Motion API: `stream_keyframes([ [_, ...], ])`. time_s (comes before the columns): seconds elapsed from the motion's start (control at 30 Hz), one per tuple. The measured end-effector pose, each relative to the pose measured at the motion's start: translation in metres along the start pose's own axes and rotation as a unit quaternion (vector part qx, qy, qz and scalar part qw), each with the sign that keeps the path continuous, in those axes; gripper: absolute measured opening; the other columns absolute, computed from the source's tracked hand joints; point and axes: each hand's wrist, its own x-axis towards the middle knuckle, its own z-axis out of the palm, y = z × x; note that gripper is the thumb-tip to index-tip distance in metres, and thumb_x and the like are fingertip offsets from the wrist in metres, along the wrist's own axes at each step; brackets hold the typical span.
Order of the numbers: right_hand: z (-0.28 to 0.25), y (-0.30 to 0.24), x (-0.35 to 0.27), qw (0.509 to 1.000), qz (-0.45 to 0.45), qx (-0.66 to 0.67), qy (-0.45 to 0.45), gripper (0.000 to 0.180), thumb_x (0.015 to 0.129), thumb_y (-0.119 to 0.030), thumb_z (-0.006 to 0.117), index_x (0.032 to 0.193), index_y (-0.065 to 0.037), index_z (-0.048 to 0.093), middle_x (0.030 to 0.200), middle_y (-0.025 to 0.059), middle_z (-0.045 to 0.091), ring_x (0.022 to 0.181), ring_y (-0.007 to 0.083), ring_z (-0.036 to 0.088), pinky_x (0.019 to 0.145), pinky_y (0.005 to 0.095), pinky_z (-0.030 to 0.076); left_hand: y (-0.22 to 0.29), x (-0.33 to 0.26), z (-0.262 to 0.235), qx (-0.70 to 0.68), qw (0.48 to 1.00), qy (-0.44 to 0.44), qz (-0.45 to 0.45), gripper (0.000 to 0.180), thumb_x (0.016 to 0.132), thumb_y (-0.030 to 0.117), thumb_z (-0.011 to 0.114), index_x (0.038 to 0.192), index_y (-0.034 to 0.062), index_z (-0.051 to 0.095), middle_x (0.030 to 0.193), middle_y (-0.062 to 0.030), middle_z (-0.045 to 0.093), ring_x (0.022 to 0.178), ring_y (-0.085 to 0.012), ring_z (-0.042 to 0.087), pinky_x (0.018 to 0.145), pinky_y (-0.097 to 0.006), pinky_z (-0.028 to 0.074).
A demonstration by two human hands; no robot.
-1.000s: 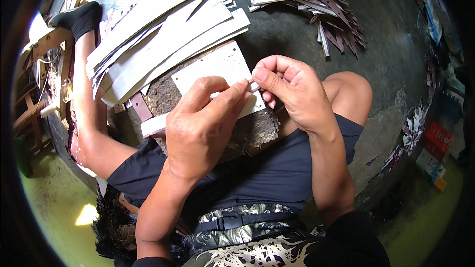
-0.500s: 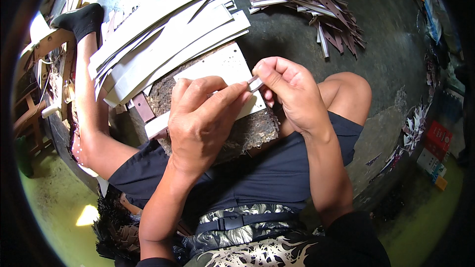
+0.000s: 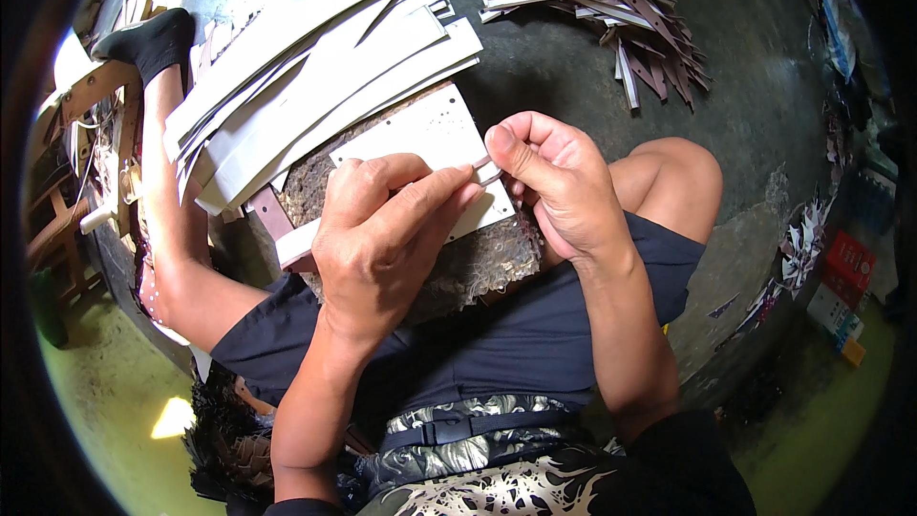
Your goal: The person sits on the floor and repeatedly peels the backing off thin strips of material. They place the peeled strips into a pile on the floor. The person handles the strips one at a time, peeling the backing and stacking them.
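Observation:
My left hand [image 3: 368, 241] and my right hand [image 3: 564, 182] are both closed in a pinch on a narrow brown-and-white strip [image 3: 487, 173]. The short bit between my fingertips shows; the rest lies hidden by the hands. Below them is a white board [image 3: 411, 129] with small dark holes, resting on a rough, fibrous brown block [image 3: 501, 266] at my lap. From beneath my left hand a white-topped strip end [image 3: 298, 245] sticks out over the block's left edge. A flat brown strip [image 3: 270, 212] with a hole lies beside it.
Long white sheet strips [image 3: 325, 76] are stacked beyond the block, to the left. A heap of cut brown-and-white strips [image 3: 611, 5] lies on the dark floor at the far right. Wooden framing [image 3: 72, 191] stands at the left; a red box [image 3: 848, 263] is at the right.
My right hand has shifted slightly down and stays pinched. The strip piece between the fingertips has turned a little. The left hand is almost unmoved.

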Motion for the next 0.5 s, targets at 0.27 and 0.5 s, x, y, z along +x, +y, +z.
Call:
stream_keyframes([
  [0.27,-0.012,-0.001,0.006,1.000,0.001,-0.006,-0.018,0.021,0.109,-0.024,0.083,0.110,-0.006,0.073,0.089,-0.0047,0.073,0.073,-0.0003,0.059,0.064,0.0179,0.046,0.002,0.002,-0.002,-0.003,1.000,-0.007,-0.014,0.029,0.083,0.012,0.098,0.111,0.0124,0.090,0.097,-0.0031,0.073,0.083,-0.0199,0.068,0.074,-0.036,0.053],
  [0.5,-0.024,0.004,0.014,0.999,0.018,-0.025,-0.009,0.018,0.111,-0.024,0.080,0.109,-0.006,0.074,0.087,-0.0020,0.072,0.071,0.0036,0.058,0.064,0.0209,0.045,0.002,0.003,-0.002,-0.008,1.000,-0.012,-0.015,0.030,0.082,0.010,0.098,0.111,0.0115,0.089,0.098,-0.0032,0.072,0.084,-0.0203,0.069,0.075,-0.036,0.054],
])
